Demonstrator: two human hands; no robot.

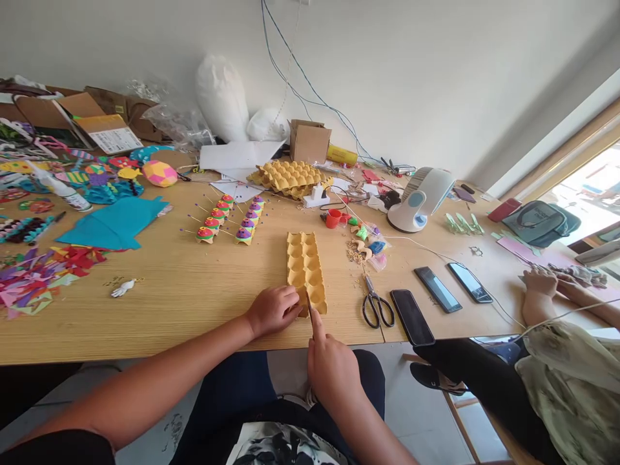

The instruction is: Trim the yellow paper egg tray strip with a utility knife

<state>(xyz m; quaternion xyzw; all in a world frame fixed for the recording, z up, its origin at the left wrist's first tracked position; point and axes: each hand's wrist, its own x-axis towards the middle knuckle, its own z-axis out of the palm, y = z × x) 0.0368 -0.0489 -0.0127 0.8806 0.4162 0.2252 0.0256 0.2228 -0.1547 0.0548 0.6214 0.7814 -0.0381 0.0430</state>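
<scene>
A yellow egg carton strip (301,265), two cups wide, lies hollow side up at the table's near edge. My left hand (275,311) grips its near left corner with curled fingers. In my right hand (334,365) is a thin dark-bladed knife (308,299), closed in the fist with the index finger stretched along it. The blade's tip rests on the carton between the two rows of cups; its handle is hidden in my palm. Black-handled scissors (372,303) lie just right of the carton.
Two decorated carton strips (214,221) with pins stand beyond, left. Yellow egg trays (290,177) are stacked behind. Phones (411,316) and a white fan (420,200) are to the right, with another person's hands (541,282). Coloured scraps (43,274) and teal felt (113,223) lie left.
</scene>
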